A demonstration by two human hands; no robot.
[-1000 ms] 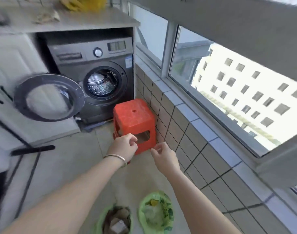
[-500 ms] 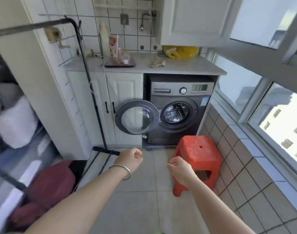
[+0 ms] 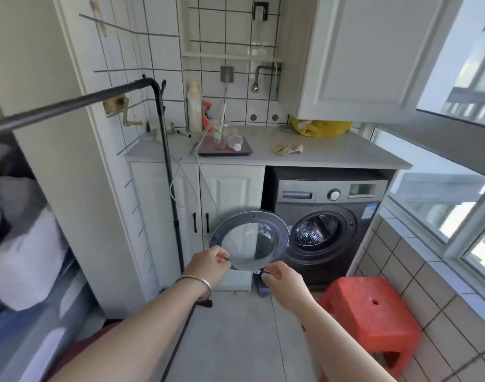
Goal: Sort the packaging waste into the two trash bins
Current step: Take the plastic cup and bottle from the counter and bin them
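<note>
I note bright daylight entering through the white-framed glass window [image 3: 456,172] at right, overexposed there; wide-angle bending at edges; left margin blurred.

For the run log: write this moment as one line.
left hand: curled, empty | right hand: curled, empty | bins: out of view | grey washing machine: door open | red plastic stool: right
</note>
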